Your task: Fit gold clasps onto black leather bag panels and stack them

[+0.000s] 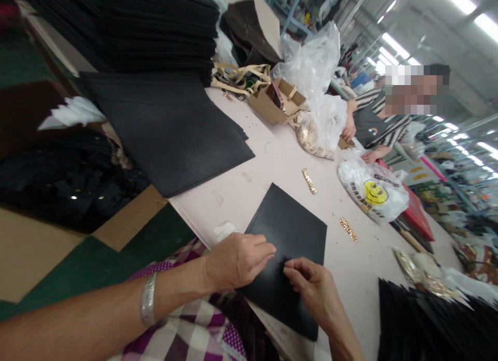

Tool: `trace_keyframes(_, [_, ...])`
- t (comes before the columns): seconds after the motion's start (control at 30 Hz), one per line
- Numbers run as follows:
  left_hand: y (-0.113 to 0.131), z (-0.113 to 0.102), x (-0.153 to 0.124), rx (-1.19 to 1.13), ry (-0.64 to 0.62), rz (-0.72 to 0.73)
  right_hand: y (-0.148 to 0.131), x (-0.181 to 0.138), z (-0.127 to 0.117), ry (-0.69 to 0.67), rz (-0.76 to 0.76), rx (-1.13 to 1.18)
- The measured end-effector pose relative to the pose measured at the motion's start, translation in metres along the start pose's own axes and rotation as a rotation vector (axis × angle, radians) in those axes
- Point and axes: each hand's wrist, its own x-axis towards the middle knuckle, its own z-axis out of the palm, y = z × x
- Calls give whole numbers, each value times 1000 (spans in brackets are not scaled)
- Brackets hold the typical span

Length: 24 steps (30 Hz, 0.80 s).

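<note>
Nearest: lying flat on the counter (361,267), overhanging its near edge above a checked purple lap cloth (194,330), a black sheet (290,236).
Pinching at the sheet's near middle with fingertips almost meeting: left hand (237,260) narrowed, thumb and forefinger pressed on the surface, silver bangle (148,299) at the wrist; right hand (313,286) likewise narrowed, fingers curled onto the same spot. Cannot tell whether something small is held between the fingertips.
Judging handling: looking thin, light, fairly stiff like faux leather over board; lying without sagging at the overhang; matte grain probably giving decent grip. Likely creasing if bent sharply, scuffing if dragged. Best taken by two opposite edges or the overhanging near edge, thumb on top, fingers under.
Further out: resting apart on the bare counter, two gold chain pieces (309,180); beside the farther one, a white smiley bag (373,192).
Right edge: fanning out, a stack of black sheets (424,319).
Left, further: spreading over the counter, larger black sheets (171,127), with a tall pile (155,29) behind.
Far: standing near a cardboard box (272,104) and clear plastic bags (315,65), another person in a striped top (379,125), hands working at the counter.
</note>
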Motion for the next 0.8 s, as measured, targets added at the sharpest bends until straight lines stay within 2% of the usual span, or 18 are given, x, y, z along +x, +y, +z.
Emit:
trace_keyframes(0.13, [1,-2,0,2,-4,-7,-7,7,-2,-4,18,-13])
trace_keyframes(0.4, [-1,0,-1,11,18,13,-10,14,-10,-160,115,50])
trace_keyframes(0.6, [-3,1,-1,11,26,39,-11,17,-11,-184,138,54])
trace_keyframes(0.8, [-3,0,-1,-6,28,23,-19,26,-15,-225,244,25])
